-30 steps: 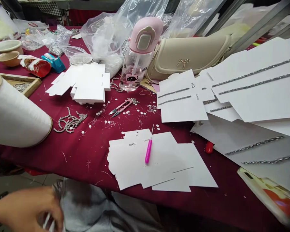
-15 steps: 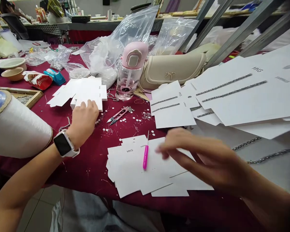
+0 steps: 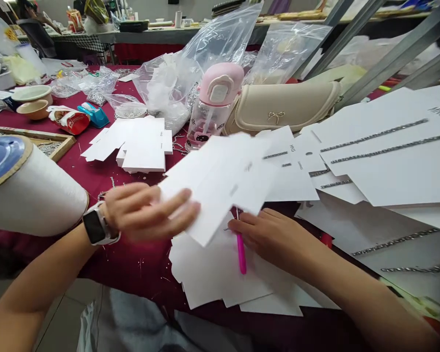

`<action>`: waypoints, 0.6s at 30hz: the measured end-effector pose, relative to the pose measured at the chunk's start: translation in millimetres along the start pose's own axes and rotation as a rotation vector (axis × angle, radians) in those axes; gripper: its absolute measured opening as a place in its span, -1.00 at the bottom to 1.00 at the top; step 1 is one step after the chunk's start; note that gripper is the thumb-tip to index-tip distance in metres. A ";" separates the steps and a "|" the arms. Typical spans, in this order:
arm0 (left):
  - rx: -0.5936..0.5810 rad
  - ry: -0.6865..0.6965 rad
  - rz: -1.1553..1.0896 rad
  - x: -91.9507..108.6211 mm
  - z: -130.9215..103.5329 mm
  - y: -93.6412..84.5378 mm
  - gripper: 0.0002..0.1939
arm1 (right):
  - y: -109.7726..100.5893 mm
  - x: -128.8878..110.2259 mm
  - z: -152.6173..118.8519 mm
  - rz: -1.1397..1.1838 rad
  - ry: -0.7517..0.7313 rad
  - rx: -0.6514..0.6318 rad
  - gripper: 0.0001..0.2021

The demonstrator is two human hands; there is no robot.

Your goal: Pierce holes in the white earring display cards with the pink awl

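Observation:
My left hand (image 3: 150, 210), a watch on its wrist, holds white cardboard cards (image 3: 220, 181) aloft, the thumb side under them and the fingers stretched along their edge. They are smeared by motion and overlap, so I cannot count them. My right hand (image 3: 267, 232) has its fingers closed round the upper part of a pink-handled awl (image 3: 241, 256), whose thin metal tip points away from me. Below both hands lies a spread of white cards (image 3: 205, 274). Farther off, a stack of white cards (image 3: 144, 151) rests on the maroon cloth.
To the left stands a large thread cone (image 3: 40, 190) beside a wooden tray (image 3: 64, 146). A pink-lidded bottle (image 3: 220, 88) and a cream handbag (image 3: 289, 105) stand at the back. Cards with dark chains (image 3: 388, 151) are piled on the right; metal bars (image 3: 407, 54) slant above.
My left hand has lifted cards from the far stack and brought them toward the middle. My right hand has come down onto the awl and closed on it. The view has shifted slightly.

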State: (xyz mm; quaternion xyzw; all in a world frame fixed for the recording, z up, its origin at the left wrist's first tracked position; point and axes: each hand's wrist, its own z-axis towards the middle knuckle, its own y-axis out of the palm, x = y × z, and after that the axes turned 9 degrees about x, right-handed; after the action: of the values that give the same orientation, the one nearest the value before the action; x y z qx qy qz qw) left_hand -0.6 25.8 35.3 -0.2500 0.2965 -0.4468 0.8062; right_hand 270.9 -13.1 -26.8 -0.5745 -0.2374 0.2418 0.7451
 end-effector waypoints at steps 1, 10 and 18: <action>-0.117 0.000 -0.082 2.6 0.8 3.8 -0.77 | -0.6 0.9 -0.7 0.017 0.018 -0.025 -0.74; 0.021 0.142 0.046 -4.3 -8.0 29.0 -0.73 | -9.5 -0.2 -8.1 -0.004 0.035 -0.049 -0.75; 0.297 -0.246 0.114 -6.7 -8.1 33.6 -0.95 | -18.1 -11.6 -6.9 -0.115 0.006 0.187 -0.79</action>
State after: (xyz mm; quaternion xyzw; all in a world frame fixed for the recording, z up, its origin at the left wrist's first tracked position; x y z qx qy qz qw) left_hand 10.0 46.5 9.0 -0.1637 0.1403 -0.4054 0.8883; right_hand 267.9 -29.6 -11.7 -0.4885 -0.2443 0.2181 0.8087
